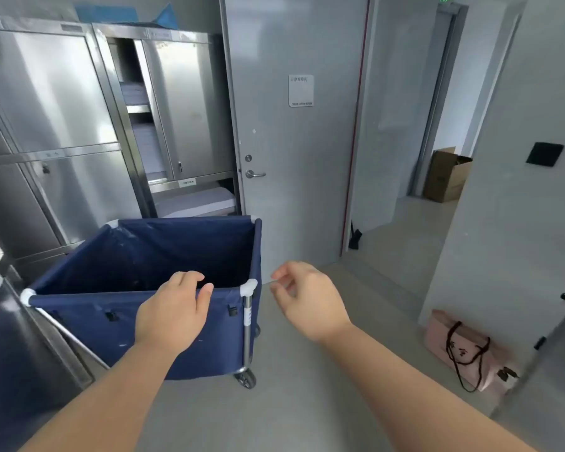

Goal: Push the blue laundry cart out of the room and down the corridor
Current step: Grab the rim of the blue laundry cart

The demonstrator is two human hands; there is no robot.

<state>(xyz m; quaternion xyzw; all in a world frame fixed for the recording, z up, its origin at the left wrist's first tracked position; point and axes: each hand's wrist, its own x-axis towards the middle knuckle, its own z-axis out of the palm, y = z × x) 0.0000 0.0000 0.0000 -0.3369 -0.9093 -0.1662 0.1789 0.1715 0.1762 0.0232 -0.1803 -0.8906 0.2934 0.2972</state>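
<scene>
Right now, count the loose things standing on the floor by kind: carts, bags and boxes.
Carts: 1, the blue laundry cart
Bags: 1, the pink bag by the wall
Boxes: 1, the cardboard box beyond the doorway
Total: 3

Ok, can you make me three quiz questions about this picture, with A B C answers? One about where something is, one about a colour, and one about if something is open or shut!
1. Where is the pink bag?
A. inside the cart
B. on the floor by the right wall
C. on a cabinet shelf

2. What colour is the laundry cart?
A. blue
B. red
C. green

3. How is the door?
A. shut
B. swung open
C. missing

Answers:
1 B, it sits on the floor against the wall, far from the cart.
2 A, its cloth sides are dark blue.
3 B, the door stands swung back, and the corridor with a cardboard box shows past it.
</scene>
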